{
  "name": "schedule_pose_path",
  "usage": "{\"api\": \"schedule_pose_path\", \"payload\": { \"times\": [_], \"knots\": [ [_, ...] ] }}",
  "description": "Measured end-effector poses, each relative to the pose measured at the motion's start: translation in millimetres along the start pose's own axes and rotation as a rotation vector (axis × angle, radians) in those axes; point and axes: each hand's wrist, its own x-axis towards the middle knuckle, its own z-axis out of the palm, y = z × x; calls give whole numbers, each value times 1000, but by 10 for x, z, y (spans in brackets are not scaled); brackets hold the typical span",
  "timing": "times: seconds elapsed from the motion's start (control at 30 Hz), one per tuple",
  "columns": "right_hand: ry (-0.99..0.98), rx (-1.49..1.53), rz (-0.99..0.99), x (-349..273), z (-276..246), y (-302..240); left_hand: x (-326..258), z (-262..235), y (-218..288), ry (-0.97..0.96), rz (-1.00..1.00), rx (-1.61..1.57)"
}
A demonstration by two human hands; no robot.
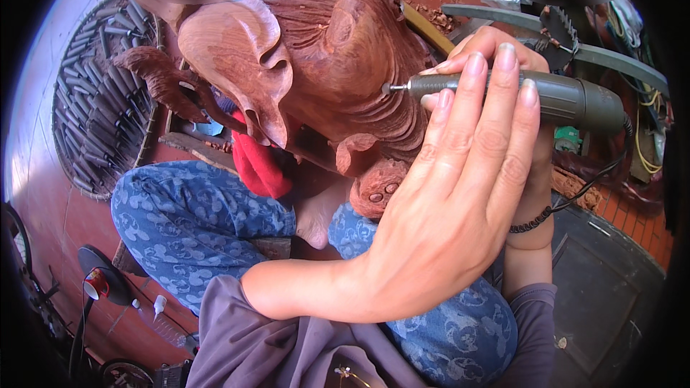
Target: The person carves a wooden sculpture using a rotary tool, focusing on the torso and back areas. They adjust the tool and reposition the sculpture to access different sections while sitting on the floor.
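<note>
carving (316, 86) blocking ahead, room above left knee (147, 197)

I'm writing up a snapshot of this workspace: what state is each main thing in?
Right hand: closed around the rotary tool
Left hand: fingers straight, laid across the tool
Rotary tool: held, bit at the wooden carving; running or not, cannot tell
Wooden carving: bare wood, folds cut into it
Cord: slack
Round basket: loaded with dark rods
Red fabric: bunched
</note>
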Motion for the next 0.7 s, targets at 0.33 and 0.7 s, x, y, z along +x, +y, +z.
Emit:
{"api": "schedule_pose_path", "payload": {
  "times": [0.33,0.7],
  "knots": [
    [-73,37,-49,31,-60,116,-11,-6,-2,-3,-3,-3],
    [-52,70,51,-41,142,14,-126,-132,16,-54,-46,26]
  ]
}}
